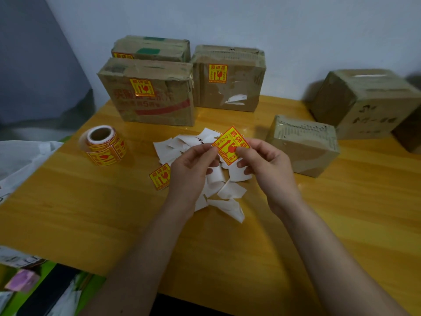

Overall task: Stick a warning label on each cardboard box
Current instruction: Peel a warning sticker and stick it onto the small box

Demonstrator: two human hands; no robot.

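Both hands hold one yellow and red warning label above the table's middle. My left hand pinches its left corner and my right hand pinches its lower right part. Three cardboard boxes at the back left each carry a label: the front one, one behind it and one to its right. On the right stand a small box and a larger box with no label showing. A label roll stands at the left. A loose label lies by my left wrist.
A heap of white backing paper scraps lies under my hands on the wooden table. A white plastic bag hangs over the left edge. Another brown box sits at the far right edge. The wall is close behind the boxes.
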